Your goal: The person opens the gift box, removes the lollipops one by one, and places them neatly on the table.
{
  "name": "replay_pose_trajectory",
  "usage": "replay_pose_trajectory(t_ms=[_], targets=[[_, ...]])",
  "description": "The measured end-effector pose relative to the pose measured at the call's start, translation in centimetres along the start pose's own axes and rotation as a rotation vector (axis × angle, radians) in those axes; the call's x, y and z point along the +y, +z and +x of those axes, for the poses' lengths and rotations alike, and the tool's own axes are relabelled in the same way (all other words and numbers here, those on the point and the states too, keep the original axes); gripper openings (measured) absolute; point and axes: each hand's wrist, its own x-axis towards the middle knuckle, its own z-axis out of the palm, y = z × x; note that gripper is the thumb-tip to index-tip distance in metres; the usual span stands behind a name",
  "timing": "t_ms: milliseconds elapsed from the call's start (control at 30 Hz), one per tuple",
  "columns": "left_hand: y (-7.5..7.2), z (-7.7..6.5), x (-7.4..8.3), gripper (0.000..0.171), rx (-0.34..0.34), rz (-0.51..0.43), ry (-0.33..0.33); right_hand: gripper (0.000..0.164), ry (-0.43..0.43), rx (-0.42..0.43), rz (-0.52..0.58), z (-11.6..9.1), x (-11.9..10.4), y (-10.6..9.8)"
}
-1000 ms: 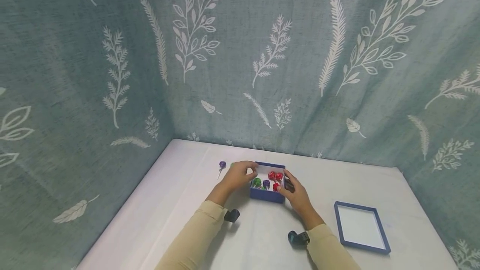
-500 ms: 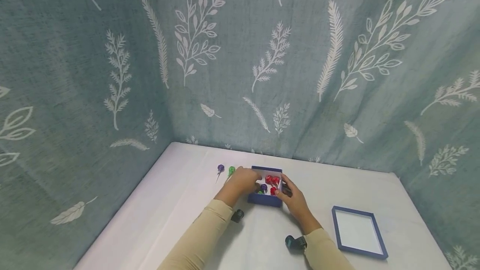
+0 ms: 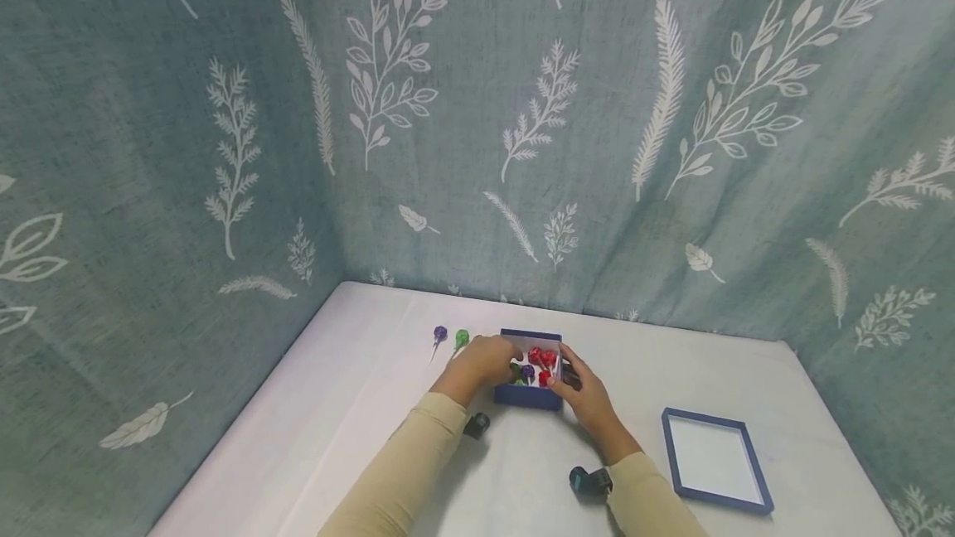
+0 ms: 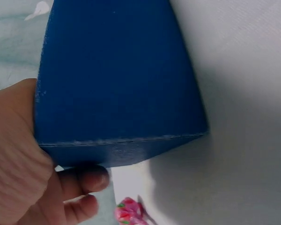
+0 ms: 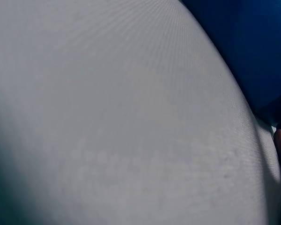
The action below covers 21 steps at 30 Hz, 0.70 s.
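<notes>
A blue box [image 3: 526, 397] with a white inside stands on the table in front of me, holding red lollipops [image 3: 535, 355], a purple lollipop [image 3: 528, 373] and a green lollipop [image 3: 516, 372]. My left hand [image 3: 485, 359] reaches over the left wall, thumb and forefinger down by the green lollipop; I cannot tell whether they pinch it. In the left wrist view, other curled fingers [image 4: 86, 180] show outside the box, near a pink lollipop [image 4: 129, 212]. My right hand [image 3: 587, 392] grips the right wall, its thumb at the rim by a red lollipop.
A blue-edged lid [image 3: 719, 461] lies white side up at the right. Left of the box, a purple lollipop [image 3: 440, 333] and a green one lie on the white tabletop [image 3: 358, 404]. A patterned curtain [image 3: 462, 147] hangs behind the table.
My left hand has moved right and down from the left rim into the box, uncovering the loose green lollipop outside. My right hand keeps its hold on the box.
</notes>
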Motion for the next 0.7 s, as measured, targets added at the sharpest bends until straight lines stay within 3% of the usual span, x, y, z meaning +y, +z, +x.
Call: replay_pose_trajectory(t_ms=[233, 500, 700], targets=[[-0.15, 0.27, 0.02, 0.026, -0.047, -0.013, 0.000, 0.070, 0.007, -0.003, -0.007, 0.30, 0.02, -0.04], [0.35, 0.26, -0.30, 0.022, 0.000, -0.010, 0.051, 0.069, 0.026, 0.000, 0.002, 0.00, 0.02, 0.13], [0.30, 0.21, -0.78, 0.023, 0.083, -0.100, 0.046, 0.069, 0.003, -0.004, -0.003, 0.13, -0.05, -0.07]])
